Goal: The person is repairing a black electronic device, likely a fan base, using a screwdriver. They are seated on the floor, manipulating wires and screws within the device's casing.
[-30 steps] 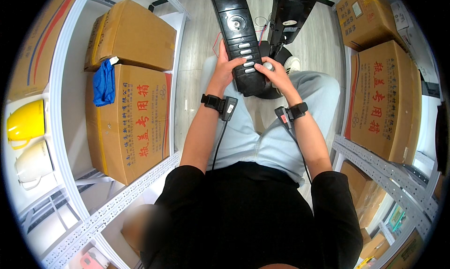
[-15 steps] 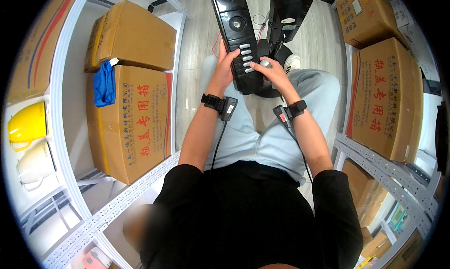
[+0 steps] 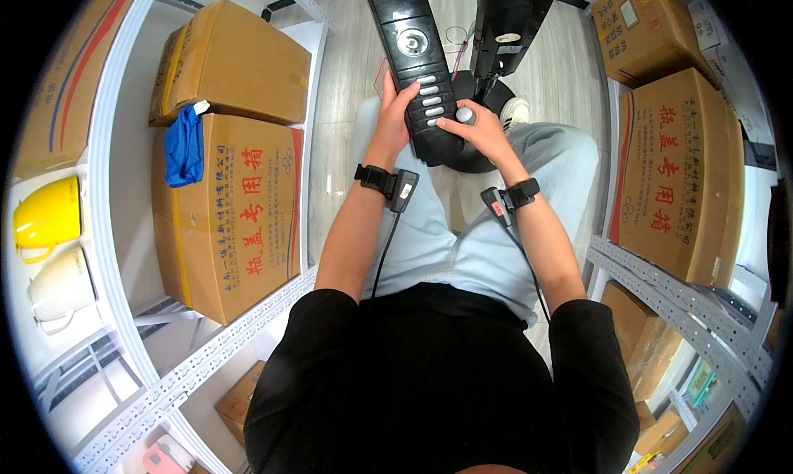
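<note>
Panel [image 3: 418, 68] sits between left hand [image 3: 395, 117] and right hand [image 3: 487, 133].

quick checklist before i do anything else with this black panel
1. Left hand gripping the long, glossy black plastic panel: ok, at its left edge.
2. Right hand off the small silver oval buttons: not ok, thumb tip at the lowest.
3. Silver rounded cap loose or fixed: cannot tell, right hand partly hides it.
4. Black wrist straps on both arms: ok.
5. Bunched blue cloth pouch clear of both hands: ok.
</note>
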`<state>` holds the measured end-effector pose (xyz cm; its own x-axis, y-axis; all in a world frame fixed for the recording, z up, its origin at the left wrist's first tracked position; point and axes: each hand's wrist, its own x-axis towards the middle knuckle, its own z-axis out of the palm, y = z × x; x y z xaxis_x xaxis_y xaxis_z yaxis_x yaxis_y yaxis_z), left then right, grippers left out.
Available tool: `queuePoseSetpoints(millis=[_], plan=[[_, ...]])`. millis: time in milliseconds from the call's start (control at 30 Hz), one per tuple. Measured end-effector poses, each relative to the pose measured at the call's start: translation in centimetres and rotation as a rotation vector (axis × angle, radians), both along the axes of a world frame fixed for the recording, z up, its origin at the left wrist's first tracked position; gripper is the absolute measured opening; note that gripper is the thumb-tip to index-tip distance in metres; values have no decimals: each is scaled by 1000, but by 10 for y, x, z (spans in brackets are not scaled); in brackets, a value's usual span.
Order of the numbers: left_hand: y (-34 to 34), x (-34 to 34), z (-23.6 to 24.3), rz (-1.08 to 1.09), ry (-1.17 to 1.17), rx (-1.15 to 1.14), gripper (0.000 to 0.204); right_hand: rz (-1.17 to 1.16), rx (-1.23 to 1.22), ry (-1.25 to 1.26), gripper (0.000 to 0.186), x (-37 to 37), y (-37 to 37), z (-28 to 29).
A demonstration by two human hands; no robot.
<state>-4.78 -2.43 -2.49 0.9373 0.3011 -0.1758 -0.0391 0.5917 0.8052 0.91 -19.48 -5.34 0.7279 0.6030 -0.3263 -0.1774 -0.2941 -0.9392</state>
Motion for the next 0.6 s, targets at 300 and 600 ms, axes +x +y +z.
queuePoseSetpoints(millis=[300, 600], plan=[[-2, -4, 1, -72, -5, 121, 91, 10, 74, 31, 50, -2, -7, -1], [-3, -3, -4, -123, -5, 344, 97, 12, 97, -5, 53, -3, -11, -8]])
